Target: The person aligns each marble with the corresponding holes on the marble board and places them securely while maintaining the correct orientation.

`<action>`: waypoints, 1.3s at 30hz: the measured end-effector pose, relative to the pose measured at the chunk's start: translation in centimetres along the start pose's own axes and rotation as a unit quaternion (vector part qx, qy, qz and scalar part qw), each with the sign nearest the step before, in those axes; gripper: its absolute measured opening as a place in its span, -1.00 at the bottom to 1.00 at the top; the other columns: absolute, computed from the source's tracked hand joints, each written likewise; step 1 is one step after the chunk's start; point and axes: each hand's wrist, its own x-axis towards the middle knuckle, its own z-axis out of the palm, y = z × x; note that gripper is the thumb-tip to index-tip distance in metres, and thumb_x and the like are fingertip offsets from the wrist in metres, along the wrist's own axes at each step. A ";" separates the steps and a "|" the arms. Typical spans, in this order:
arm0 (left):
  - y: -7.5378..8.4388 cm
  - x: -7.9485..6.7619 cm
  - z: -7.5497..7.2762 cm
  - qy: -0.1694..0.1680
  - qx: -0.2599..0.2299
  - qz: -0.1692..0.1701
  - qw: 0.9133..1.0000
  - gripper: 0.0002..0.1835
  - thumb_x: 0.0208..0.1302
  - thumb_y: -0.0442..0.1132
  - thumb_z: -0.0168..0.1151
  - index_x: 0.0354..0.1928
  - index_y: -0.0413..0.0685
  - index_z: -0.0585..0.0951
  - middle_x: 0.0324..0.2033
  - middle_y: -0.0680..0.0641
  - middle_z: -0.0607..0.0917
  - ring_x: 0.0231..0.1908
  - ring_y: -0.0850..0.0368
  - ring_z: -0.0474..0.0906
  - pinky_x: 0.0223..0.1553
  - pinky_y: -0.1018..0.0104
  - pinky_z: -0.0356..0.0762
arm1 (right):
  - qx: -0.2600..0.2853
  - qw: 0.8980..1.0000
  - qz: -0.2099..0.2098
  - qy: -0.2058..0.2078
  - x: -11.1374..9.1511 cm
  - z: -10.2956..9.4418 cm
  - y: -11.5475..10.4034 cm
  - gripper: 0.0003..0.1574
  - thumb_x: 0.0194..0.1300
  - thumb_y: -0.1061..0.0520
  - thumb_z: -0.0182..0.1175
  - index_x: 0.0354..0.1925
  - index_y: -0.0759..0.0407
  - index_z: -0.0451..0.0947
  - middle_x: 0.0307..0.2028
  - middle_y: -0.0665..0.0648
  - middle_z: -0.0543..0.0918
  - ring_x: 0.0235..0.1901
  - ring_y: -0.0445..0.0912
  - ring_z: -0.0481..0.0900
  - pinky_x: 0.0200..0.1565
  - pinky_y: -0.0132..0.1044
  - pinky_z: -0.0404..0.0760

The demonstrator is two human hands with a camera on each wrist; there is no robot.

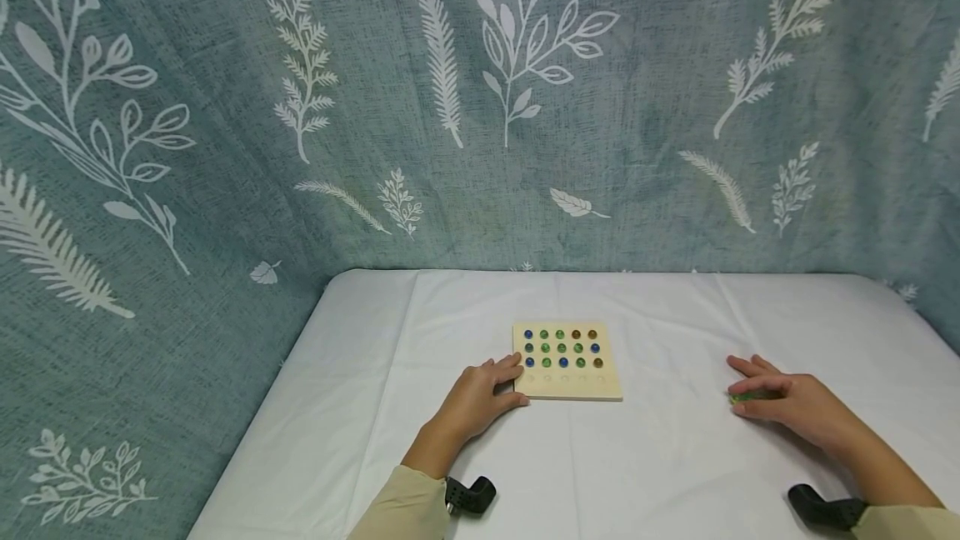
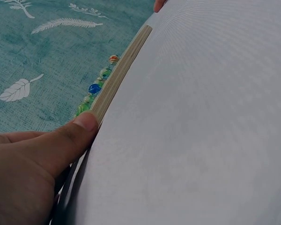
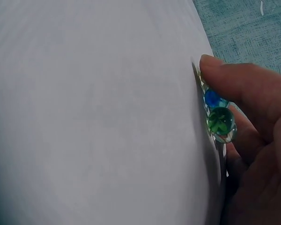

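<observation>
The wooden board [image 1: 613, 386] lies flat on the white-covered table [image 1: 660, 457], a little left of the middle and short of the far edge. Its longer side seems to run left to right, roughly in line with the table's far edge, and its front edge faces the person. Glass marbles [image 1: 562, 348] in blue, green and amber fill its three farther rows, five to a row; the hollows [image 1: 565, 378] along the front edge are bare. Lying level probably lets the cups alone keep the marbles from rolling. The left hand [image 1: 472, 398] rests at the board's left side, its thumb [image 2: 86, 121] against the front-left corner and its fingers on the left edge, with a gap between thumb and fingers; the touch looks light, likely meant to stop the board sliding while leaving the rows uncovered. Well apart, toward the table's right edge, the right hand [image 1: 802, 407] reaches in from the front with thumb and fingers bent about some loose marbles [image 3: 221, 123], green and blue among them; whether the fingertips clamp one, I cannot tell. A black device [image 1: 471, 496] sits at the left wrist and another black device [image 1: 825, 511] at the right, by pale sleeves [image 1: 408, 511]. Behind the table's far edge hangs a blue-green curtain [image 1: 637, 107] with white leaf shapes.
</observation>
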 end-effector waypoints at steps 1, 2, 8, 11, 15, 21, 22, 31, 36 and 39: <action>0.0 0.0 0.0 0.000 0.001 0.001 1.000 -0.43 0.20 0.07 0.36 0.24 0.08 0.60 0.34 0.15 0.45 0.33 -0.21 0.38 0.36 0.01 0.37 | 0.001 1.000 0.003 -0.001 0.0 0.0 -0.1 -0.39 0.17 -0.08 0.40 0.05 0.30 0.64 0.32 -0.47 0.21 0.54 -0.02 -0.42 0.36 0.48 -0.29; 0.0 0.0 0.0 -0.001 0.000 0.000 1.000 -0.43 0.20 0.08 0.36 0.25 0.08 0.60 0.35 0.15 0.45 0.34 -0.21 0.38 0.36 0.01 0.37 | 0.002 1.000 0.003 -0.002 0.0 0.0 -0.1 -0.39 0.17 -0.08 0.40 0.06 0.30 0.64 0.33 -0.45 0.20 0.54 0.08 -0.41 0.35 0.49 -0.29; -0.1 0.0 0.1 0.001 0.006 0.003 1.000 -0.43 0.20 0.08 0.36 0.25 0.08 0.59 0.35 0.15 0.45 0.33 -0.21 0.39 0.35 0.01 0.39 | 0.006 1.000 -0.001 -0.002 -0.1 0.1 -0.2 -0.38 0.16 -0.07 0.41 0.05 0.31 0.64 0.36 -0.38 0.20 0.51 0.22 -0.39 0.34 0.50 -0.32; -0.1 -0.1 0.1 0.003 0.006 0.006 1.000 -0.42 0.20 0.08 0.36 0.25 0.08 0.60 0.34 0.14 0.46 0.32 -0.22 0.39 0.34 0.01 0.40 | 0.003 1.000 -0.003 -0.001 0.0 0.1 -0.3 -0.39 0.17 -0.08 0.41 0.05 0.30 0.64 0.36 -0.39 0.20 0.51 0.22 -0.38 0.34 0.50 -0.31; -0.2 -0.1 0.0 0.003 0.003 0.003 1.000 -0.42 0.20 0.09 0.36 0.25 0.09 0.59 0.35 0.17 0.44 0.34 -0.21 0.38 0.36 0.01 0.38 | -0.011 1.000 -0.002 0.004 0.1 0.2 -0.4 -0.39 0.19 -0.11 0.39 0.05 0.29 0.65 0.39 -0.32 0.18 0.51 0.25 -0.36 0.35 0.50 -0.27; -0.1 -0.1 0.2 0.005 0.005 0.002 1.000 -0.43 0.21 0.10 0.35 0.25 0.10 0.59 0.35 0.19 0.44 0.34 -0.19 0.38 0.36 0.02 0.38 | -0.073 0.997 0.008 0.015 0.1 0.0 -0.9 -0.36 0.22 -0.24 0.33 0.09 0.17 0.66 0.43 0.14 0.22 0.53 0.13 -0.15 0.50 0.05 0.06; -0.1 -0.1 0.2 0.005 0.006 0.001 1.000 -0.42 0.20 0.10 0.35 0.25 0.10 0.59 0.35 0.19 0.44 0.34 -0.19 0.38 0.35 0.02 0.38 | -0.079 0.997 0.011 0.014 0.2 0.0 -1.1 -0.34 0.23 -0.25 0.31 0.10 0.16 0.65 0.43 0.19 0.22 0.53 0.14 -0.13 0.48 0.04 0.12; -0.1 -0.1 0.2 0.006 0.012 0.004 1.000 -0.42 0.19 0.10 0.36 0.24 0.09 0.60 0.34 0.18 0.44 0.33 -0.19 0.40 0.35 0.03 0.40 | -0.057 0.998 -0.024 0.012 1.4 1.4 -5.3 -0.32 0.28 -0.22 0.29 0.17 0.21 0.60 0.46 0.23 0.21 0.48 0.29 -0.06 0.28 0.46 0.13; -0.1 -0.1 0.2 0.006 0.013 0.008 1.000 -0.42 0.19 0.09 0.37 0.24 0.10 0.60 0.34 0.17 0.45 0.32 -0.20 0.40 0.34 0.04 0.41 | -0.042 0.998 -0.047 0.019 2.3 4.0 -7.7 -0.36 0.26 -0.21 0.31 0.11 0.20 0.63 0.44 0.16 0.29 0.48 0.28 0.03 0.29 0.42 0.19; -0.1 -0.1 0.2 0.005 0.013 0.010 1.000 -0.42 0.19 0.09 0.36 0.24 0.10 0.60 0.34 0.17 0.45 0.31 -0.21 0.41 0.33 0.03 0.41 | -0.036 0.998 -0.051 0.021 2.9 5.7 -8.6 -0.39 0.25 -0.19 0.32 0.09 0.19 0.65 0.43 0.14 0.31 0.47 0.27 0.07 0.31 0.37 0.22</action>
